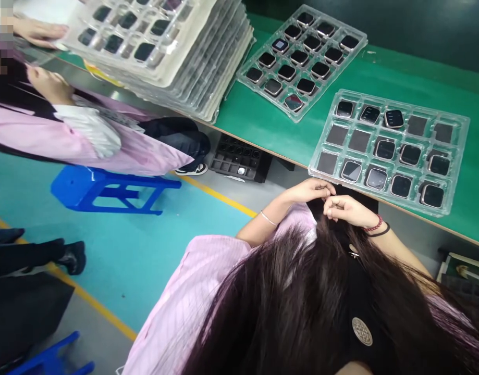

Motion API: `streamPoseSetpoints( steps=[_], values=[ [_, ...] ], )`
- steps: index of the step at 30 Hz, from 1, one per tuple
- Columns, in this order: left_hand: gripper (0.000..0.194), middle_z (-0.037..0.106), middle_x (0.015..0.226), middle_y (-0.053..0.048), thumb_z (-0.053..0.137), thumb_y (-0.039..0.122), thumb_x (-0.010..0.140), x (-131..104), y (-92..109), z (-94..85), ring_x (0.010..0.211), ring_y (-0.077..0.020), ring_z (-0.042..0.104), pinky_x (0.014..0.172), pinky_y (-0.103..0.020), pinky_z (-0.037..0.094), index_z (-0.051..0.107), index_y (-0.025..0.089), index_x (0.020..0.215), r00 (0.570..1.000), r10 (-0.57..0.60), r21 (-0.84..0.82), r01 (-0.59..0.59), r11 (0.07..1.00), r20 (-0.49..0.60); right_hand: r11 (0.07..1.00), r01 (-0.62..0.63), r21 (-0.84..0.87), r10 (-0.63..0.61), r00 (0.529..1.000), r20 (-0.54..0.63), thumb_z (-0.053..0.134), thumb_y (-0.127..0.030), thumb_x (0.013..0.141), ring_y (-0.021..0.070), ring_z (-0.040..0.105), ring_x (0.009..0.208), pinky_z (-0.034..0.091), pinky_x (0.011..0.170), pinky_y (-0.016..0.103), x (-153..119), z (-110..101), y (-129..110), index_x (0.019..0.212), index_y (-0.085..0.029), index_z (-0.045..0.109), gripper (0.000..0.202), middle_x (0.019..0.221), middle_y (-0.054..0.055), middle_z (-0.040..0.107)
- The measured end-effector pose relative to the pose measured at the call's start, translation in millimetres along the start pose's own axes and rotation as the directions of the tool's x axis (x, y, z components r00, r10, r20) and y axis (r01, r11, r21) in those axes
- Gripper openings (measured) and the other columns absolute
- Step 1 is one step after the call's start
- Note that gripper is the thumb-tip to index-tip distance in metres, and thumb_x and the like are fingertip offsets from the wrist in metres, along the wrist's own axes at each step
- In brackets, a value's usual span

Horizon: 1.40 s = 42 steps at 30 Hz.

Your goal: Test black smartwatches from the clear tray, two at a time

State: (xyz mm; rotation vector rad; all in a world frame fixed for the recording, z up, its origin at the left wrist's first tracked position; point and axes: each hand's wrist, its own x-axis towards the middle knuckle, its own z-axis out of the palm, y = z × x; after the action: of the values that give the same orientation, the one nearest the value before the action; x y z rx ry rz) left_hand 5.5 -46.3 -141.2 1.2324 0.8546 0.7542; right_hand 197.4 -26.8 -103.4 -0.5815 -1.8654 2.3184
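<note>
Keeping the near tray (460, 143) steady matters most, I judge, as its front side lies close to the edge of the green table (278, 133). The left hand (307, 190) and right hand (346, 208) are just before the tray's near left corner, fingers curled and narrow; whether either pinches anything, I cannot tell. Strapless watches (409, 154) fill some of its pockets; gripping them by the rims would likely spare the glass. Well left of the tray stands a tall stack of trays (208, 67); long dark hair (270, 291) hangs before it and could get in the way; just beyond it lies a second tray (326, 82).
</note>
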Motion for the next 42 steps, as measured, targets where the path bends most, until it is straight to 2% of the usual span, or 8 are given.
streamPoseSetpoints(
  steps=[3,9,15,21,27,33,38,42],
  values=[
    [0.032,0.063,0.087,-0.008,0.059,0.036,0.083,-3,-1,-5.2,0.078,-0.0123,0.058,0.076,-0.027,0.045,0.062,0.008,0.099,1.0,-0.005,-0.029,0.005,1.0,-0.013,0.999,-0.03,0.013,0.031,0.994,-0.107,0.065,-0.046,0.082,0.0102,0.051,0.054,0.043,0.051,0.021,3,-8,15,0.077,-0.013,0.059,0.033,0.065,0.001,0.057],
    [0.031,0.062,0.082,-0.007,0.057,0.035,0.085,-17,8,-16.7,0.074,-0.0114,0.058,0.074,-0.026,0.046,0.062,0.009,0.101,0.999,-0.042,0.008,0.043,0.999,-0.029,0.984,0.001,0.177,-0.024,0.991,0.13,0.045,-0.063,0.089,0.0111,0.051,0.052,0.04,0.049,0.022,3,2,-4,0.09,-0.008,0.063,0.057,0.073,0.008,0.064],
    [0.032,0.064,0.09,-0.009,0.055,0.036,0.086,-42,31,-28.2,0.082,-0.014,0.06,0.076,-0.026,0.048,0.061,0.01,0.104,0.996,-0.07,0.168,0.079,0.983,-0.064,0.986,0.031,0.163,-0.072,0.966,0.25,0.066,-0.055,0.079,0.0102,0.048,0.06,0.039,0.056,0.021,2,25,-44,0.078,-0.011,0.057,0.045,0.07,0.002,0.056],
    [0.042,0.067,0.085,-0.007,0.056,0.03,0.086,-80,78,-30.9,0.077,-0.0147,0.062,0.076,-0.028,0.049,0.051,0.018,0.126,0.976,0.215,0.243,-0.205,0.948,-0.018,0.989,0.078,0.129,-0.069,0.995,-0.077,0.066,-0.042,0.081,0.0085,0.045,0.052,0.038,0.046,0.019,0,24,-64,0.084,-0.014,0.055,0.03,0.069,-0.001,0.053],
    [0.042,0.068,0.087,-0.01,0.053,0.031,0.087,-75,110,-6.2,0.077,-0.016,0.064,0.073,-0.025,0.049,0.053,0.022,0.128,0.887,0.363,0.269,-0.437,0.858,0.284,0.978,0.204,-0.052,-0.211,0.942,-0.262,0.06,-0.03,0.081,0.0109,0.05,0.057,0.041,0.052,0.021,2,16,-87,0.082,-0.016,0.055,0.014,0.072,0.001,0.056],
    [0.034,0.069,0.078,-0.011,0.047,0.041,0.089,-54,108,12.1,0.068,-0.0152,0.063,0.063,-0.023,0.046,0.071,0.019,0.099,0.901,0.417,0.281,-0.434,0.856,0.122,0.856,0.202,-0.475,-0.463,0.707,-0.534,0.056,-0.022,0.083,0.0137,0.051,0.062,0.041,0.058,0.025,-5,0,-99,0.08,-0.018,0.058,0.006,0.073,0.001,0.056],
    [0.028,0.071,0.081,-0.01,0.054,0.038,0.087,-58,103,11.5,0.071,-0.015,0.064,0.064,-0.023,0.047,0.072,0.019,0.098,0.886,0.463,0.247,-0.443,0.862,-0.03,0.85,0.243,-0.468,-0.522,0.508,-0.685,0.059,-0.026,0.086,0.0132,0.047,0.058,0.038,0.052,0.024,-20,-15,-102,0.08,-0.019,0.057,0.01,0.073,0.001,0.054],
    [0.029,0.071,0.08,-0.01,0.055,0.039,0.086,-59,105,11.9,0.07,-0.0147,0.064,0.064,-0.024,0.047,0.072,0.018,0.096,0.881,0.471,0.264,-0.445,0.856,-0.044,0.845,0.303,-0.44,-0.519,0.662,-0.541,0.054,-0.036,0.09,0.0145,0.048,0.06,0.039,0.055,0.026,-24,-9,-105,0.074,-0.017,0.058,0.025,0.069,0.002,0.052]
  ],
)
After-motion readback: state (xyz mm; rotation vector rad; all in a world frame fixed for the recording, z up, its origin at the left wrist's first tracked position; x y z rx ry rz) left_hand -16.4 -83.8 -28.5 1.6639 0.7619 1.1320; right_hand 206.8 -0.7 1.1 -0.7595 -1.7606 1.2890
